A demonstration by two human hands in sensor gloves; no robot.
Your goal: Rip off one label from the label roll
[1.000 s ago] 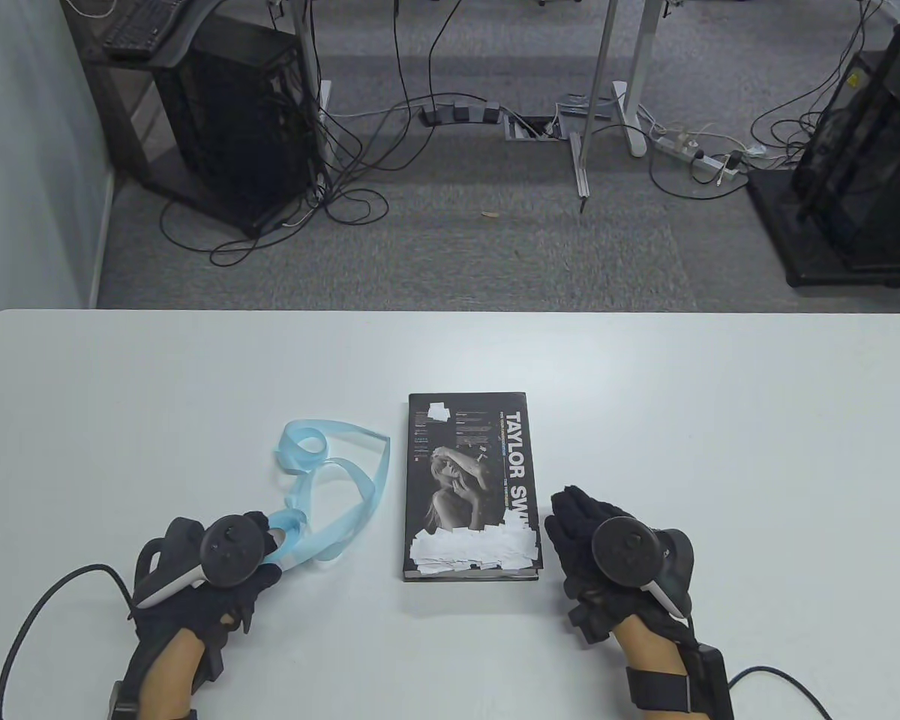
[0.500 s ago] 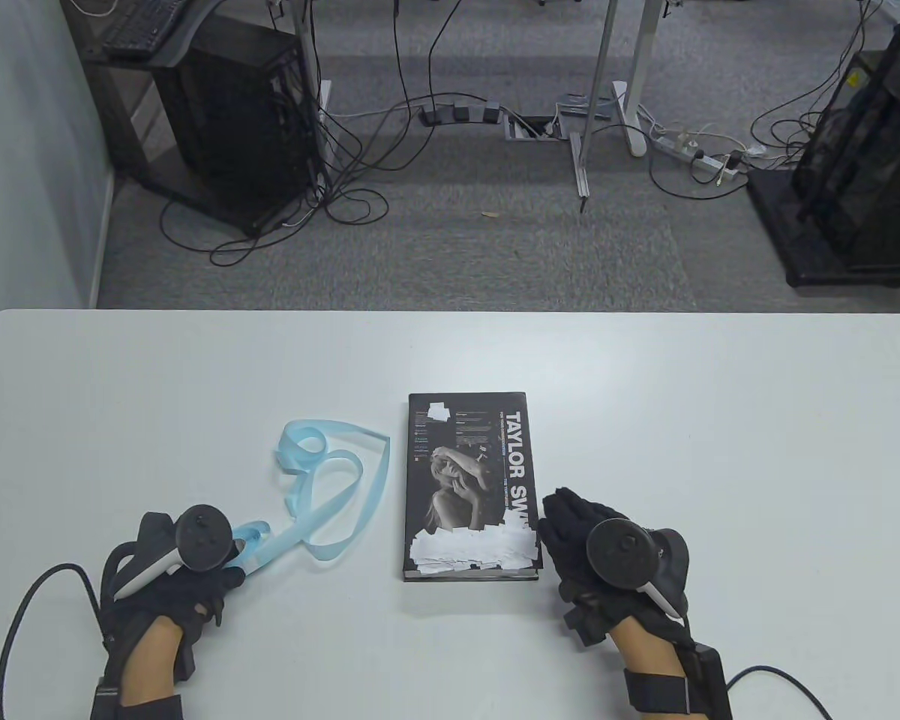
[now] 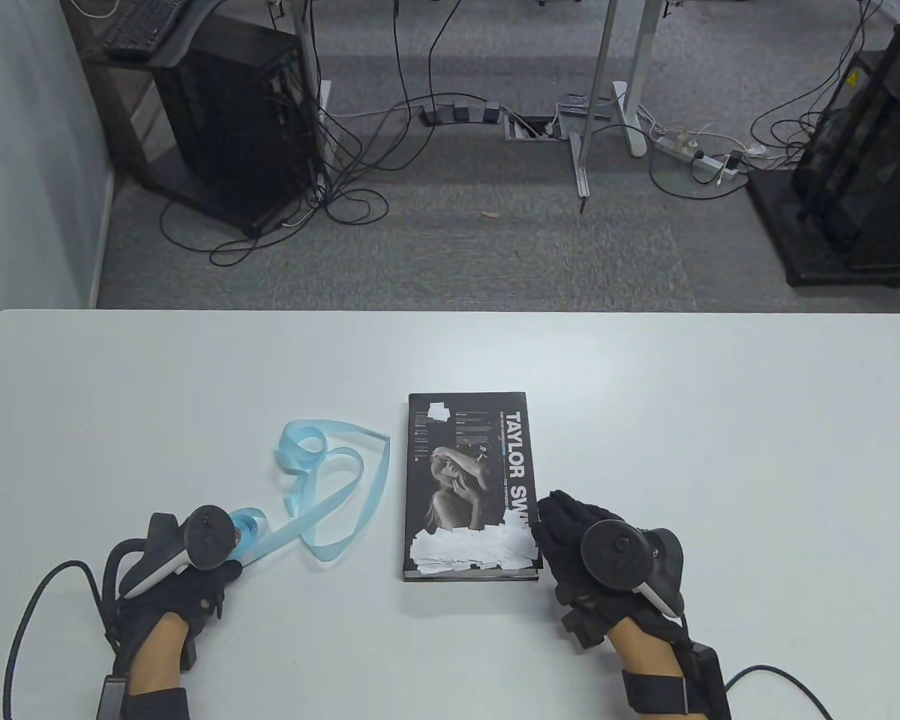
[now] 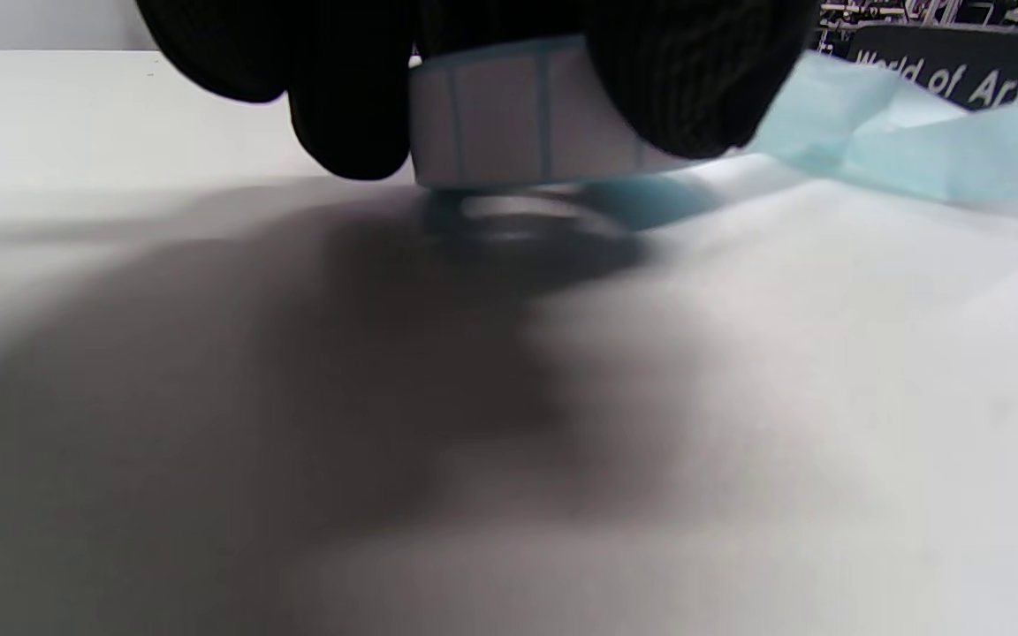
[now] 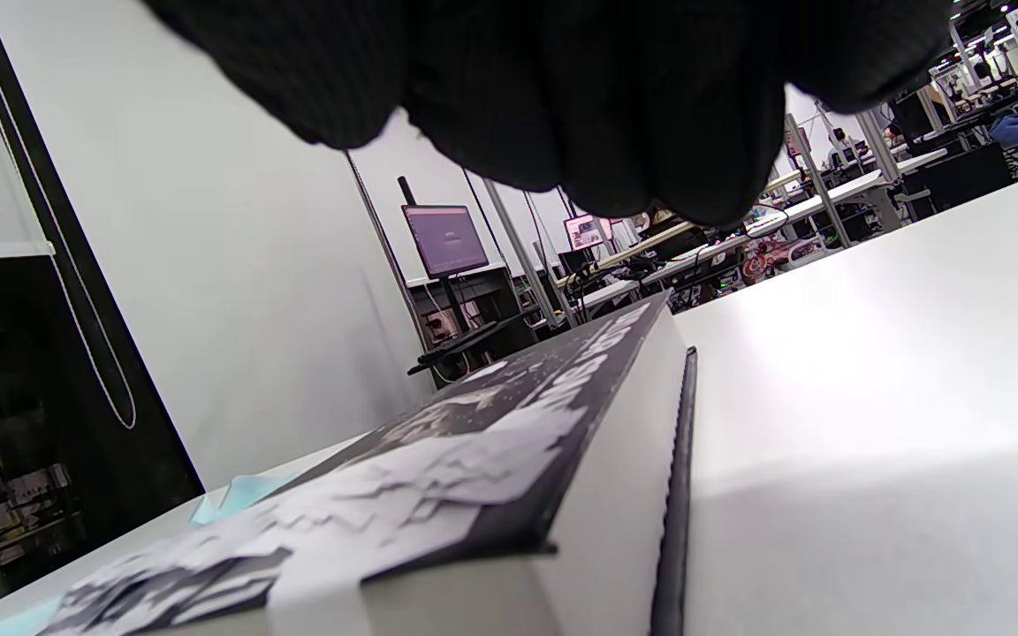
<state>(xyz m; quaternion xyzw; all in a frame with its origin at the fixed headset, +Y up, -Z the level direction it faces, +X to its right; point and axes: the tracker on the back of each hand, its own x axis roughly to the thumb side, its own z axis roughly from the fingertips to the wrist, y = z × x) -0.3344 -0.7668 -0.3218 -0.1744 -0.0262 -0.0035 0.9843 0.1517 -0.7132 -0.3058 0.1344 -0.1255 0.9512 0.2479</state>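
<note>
My left hand [image 3: 229,559] grips the small label roll [image 3: 246,525] at the table's near left. In the left wrist view my gloved fingers [image 4: 341,106] hold the roll [image 4: 518,132] just above the table, and white labels show on its side. A long pale blue backing strip [image 3: 341,487] trails from the roll in loops toward the book. My right hand [image 3: 559,521] lies flat and empty beside the book's near right edge, fingers stretched out. In the right wrist view my fingers [image 5: 580,115] hang over the book's corner.
A black hardcover book [image 3: 469,465] lies in the table's middle, with several white labels [image 3: 472,547] stuck over its near end. It also shows in the right wrist view [image 5: 509,442]. The white table [image 3: 720,412] stretches away to the right and back.
My left hand pulled the roll left and toward me, drawing the blue strip out straighter, then eased slightly back. My right hand crept a little left, closer to the book.
</note>
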